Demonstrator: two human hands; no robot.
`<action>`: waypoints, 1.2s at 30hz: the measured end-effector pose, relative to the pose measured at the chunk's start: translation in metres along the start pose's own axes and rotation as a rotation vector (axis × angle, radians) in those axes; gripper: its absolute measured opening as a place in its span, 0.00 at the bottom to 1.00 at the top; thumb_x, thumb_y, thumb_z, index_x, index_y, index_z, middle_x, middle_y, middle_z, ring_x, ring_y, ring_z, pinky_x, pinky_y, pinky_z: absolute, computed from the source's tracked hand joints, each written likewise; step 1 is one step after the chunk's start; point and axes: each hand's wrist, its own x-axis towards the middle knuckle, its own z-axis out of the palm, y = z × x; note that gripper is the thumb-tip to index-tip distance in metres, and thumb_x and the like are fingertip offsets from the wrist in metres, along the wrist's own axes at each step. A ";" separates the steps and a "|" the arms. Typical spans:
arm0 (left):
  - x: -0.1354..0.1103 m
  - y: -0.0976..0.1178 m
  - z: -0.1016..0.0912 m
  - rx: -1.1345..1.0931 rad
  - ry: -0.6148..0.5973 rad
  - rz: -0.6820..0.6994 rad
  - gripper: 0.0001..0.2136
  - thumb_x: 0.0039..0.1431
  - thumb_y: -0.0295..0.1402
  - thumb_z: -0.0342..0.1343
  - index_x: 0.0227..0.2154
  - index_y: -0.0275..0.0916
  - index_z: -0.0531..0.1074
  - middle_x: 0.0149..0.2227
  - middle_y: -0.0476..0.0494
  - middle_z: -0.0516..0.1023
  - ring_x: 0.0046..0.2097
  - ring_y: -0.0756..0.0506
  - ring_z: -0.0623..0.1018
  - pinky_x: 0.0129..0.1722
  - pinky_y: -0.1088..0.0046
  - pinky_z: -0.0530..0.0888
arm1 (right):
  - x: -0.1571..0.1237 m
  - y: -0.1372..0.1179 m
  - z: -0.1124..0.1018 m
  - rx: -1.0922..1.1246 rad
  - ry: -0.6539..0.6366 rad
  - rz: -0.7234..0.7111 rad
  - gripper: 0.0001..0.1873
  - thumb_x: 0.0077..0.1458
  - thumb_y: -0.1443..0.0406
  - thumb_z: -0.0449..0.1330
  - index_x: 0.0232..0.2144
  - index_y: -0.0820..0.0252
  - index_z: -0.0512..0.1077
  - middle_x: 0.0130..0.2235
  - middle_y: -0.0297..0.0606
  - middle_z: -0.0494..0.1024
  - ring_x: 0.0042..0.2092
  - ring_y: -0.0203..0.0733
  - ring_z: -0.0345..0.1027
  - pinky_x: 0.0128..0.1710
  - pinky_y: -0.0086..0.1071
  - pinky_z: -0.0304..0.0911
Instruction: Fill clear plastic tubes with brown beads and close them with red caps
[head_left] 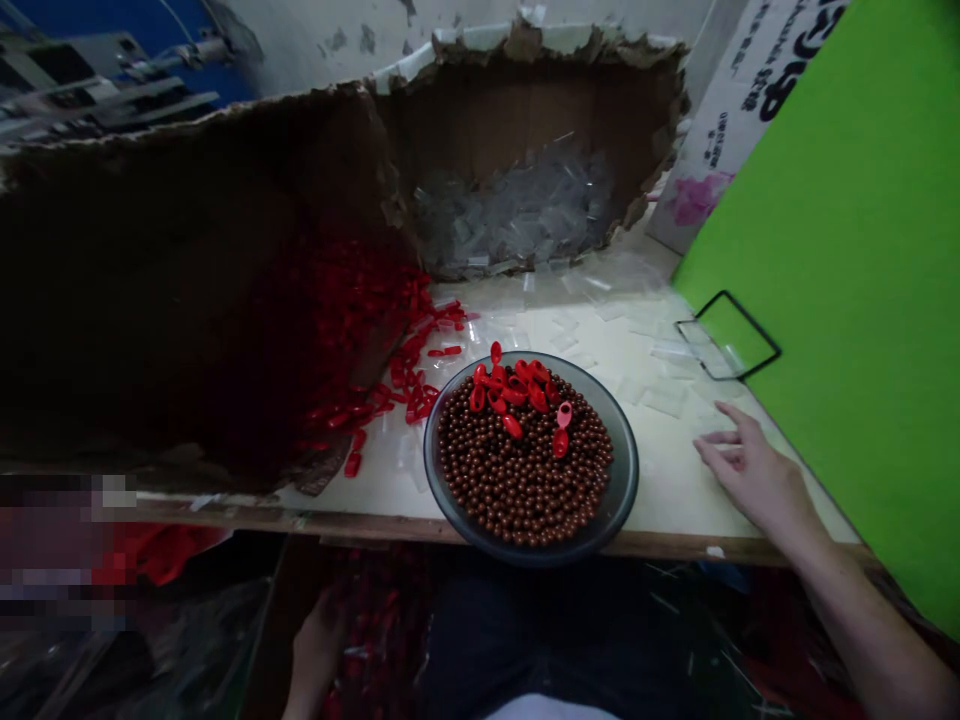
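A grey bowl (628,470) full of shiny brown beads (517,490) stands at the front edge of the table. Small red plastic cases (517,385) with oval openings lie on the beads, mostly toward the back. One piece (564,413) looks pinker inside. My right hand (757,480) is over the table, right of the bowl, with its fingers apart and nothing visible in them. It is nearest to a black wire frame (761,335). Low on the left, below the table edge, my left hand (319,640) is beside a dim heap of red pieces (382,630); shadow hides its fingers.
Red pieces (409,370) spill from a dark cardboard box (150,300) at left. Another torn-edged box (517,110) holds clear plastic pieces (525,215), with more scattered over the white table (667,490). A green panel (840,250) borders the right side.
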 end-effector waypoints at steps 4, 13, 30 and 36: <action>0.012 0.058 -0.029 -0.273 0.275 0.074 0.16 0.57 0.40 0.50 0.44 0.38 0.71 0.42 0.39 0.78 0.44 0.38 0.78 0.46 0.61 0.74 | -0.017 -0.067 -0.015 0.411 0.000 -0.162 0.18 0.58 0.53 0.57 0.49 0.50 0.70 0.51 0.40 0.71 0.38 0.41 0.75 0.37 0.37 0.75; -0.013 0.248 -0.056 -0.299 0.181 0.812 0.15 0.60 0.28 0.49 0.50 0.37 0.67 0.52 0.36 0.70 0.54 0.41 0.70 0.55 0.61 0.68 | -0.031 -0.157 0.011 0.202 -0.505 -0.778 0.15 0.59 0.69 0.53 0.48 0.59 0.69 0.52 0.47 0.71 0.49 0.44 0.71 0.51 0.39 0.68; -0.021 0.265 -0.044 -0.034 -0.030 0.850 0.16 0.59 0.25 0.45 0.48 0.39 0.68 0.52 0.40 0.73 0.50 0.42 0.73 0.52 0.58 0.63 | -0.010 -0.197 0.057 -0.182 -0.580 -0.790 0.08 0.53 0.69 0.56 0.38 0.61 0.68 0.35 0.40 0.78 0.38 0.45 0.73 0.37 0.33 0.63; -0.019 0.263 -0.042 -0.135 -0.026 0.850 0.20 0.59 0.22 0.43 0.53 0.39 0.65 0.56 0.39 0.70 0.54 0.42 0.71 0.54 0.59 0.63 | -0.010 -0.182 0.042 0.483 -0.680 -0.551 0.11 0.53 0.60 0.61 0.39 0.57 0.72 0.40 0.35 0.77 0.33 0.38 0.70 0.33 0.31 0.63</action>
